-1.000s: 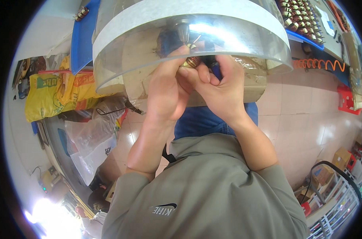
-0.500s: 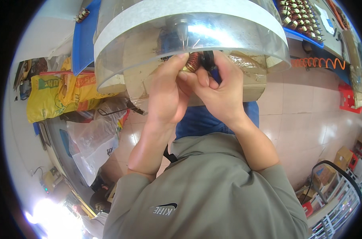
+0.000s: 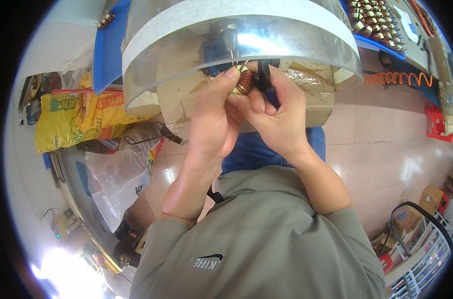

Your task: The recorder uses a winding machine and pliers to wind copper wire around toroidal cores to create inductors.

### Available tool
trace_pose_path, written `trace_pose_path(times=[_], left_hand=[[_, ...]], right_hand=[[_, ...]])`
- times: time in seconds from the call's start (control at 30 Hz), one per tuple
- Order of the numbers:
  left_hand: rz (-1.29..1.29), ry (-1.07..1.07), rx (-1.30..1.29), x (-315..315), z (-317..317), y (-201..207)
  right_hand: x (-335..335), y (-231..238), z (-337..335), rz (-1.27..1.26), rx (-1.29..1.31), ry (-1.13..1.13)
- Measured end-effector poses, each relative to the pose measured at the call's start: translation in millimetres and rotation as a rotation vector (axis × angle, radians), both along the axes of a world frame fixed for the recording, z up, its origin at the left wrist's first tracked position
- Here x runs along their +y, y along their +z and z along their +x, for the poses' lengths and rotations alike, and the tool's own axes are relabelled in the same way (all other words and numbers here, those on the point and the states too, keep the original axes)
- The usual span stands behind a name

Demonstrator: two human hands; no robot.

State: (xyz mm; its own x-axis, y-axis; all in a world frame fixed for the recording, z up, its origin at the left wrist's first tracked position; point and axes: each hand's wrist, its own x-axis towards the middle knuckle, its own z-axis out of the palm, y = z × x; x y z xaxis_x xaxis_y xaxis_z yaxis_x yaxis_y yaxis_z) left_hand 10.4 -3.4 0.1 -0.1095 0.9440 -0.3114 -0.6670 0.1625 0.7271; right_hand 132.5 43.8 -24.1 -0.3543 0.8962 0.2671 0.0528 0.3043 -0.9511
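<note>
A small coil wound with copper wire (image 3: pixel 245 82), with pale yellow parts at its ends, is pinched in the fingers of my left hand (image 3: pixel 214 112). Thin wire leads stick up from it toward a metal spindle tip (image 3: pixel 230 40) seen through a curved clear guard (image 3: pixel 181 60). I cannot tell whether a lead touches the tip. My right hand (image 3: pixel 281 112) is closed around a black and blue hand tool (image 3: pixel 267 87), perhaps pliers, whose jaws are not clear. Its thumb and fingers rest against the coil's near side.
A blue tray (image 3: pixel 109 55) with a few coils stands at left; another blue tray (image 3: pixel 378 45) at right holds several rows of coils. An orange coiled hose (image 3: pixel 398 78) hangs at right. Yellow bags (image 3: pixel 62 122) lie at left. Cardboard (image 3: pixel 316 107) sits under the guard.
The coil and both hands have shifted slightly right and toward me. More of the coil and its upright leads shows now, and the tool is tilted a little differently.
</note>
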Motion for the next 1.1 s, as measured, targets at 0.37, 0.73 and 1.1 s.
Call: trace_pose_path(times=[0.37,0.73,1.1], left_hand=[[0.073,-0.082,-0.156,-24,3,-12],[0.071,-0.069,-0.115,-16,-3,-2],[0.031,0.015,-0.182,-14,0,2]], right_hand=[[-4,1,20,0.073,0.011,0.127],[4,11,12,-0.086,0.027,0.234],[6,4,1,-0.072,0.021,0.201]])
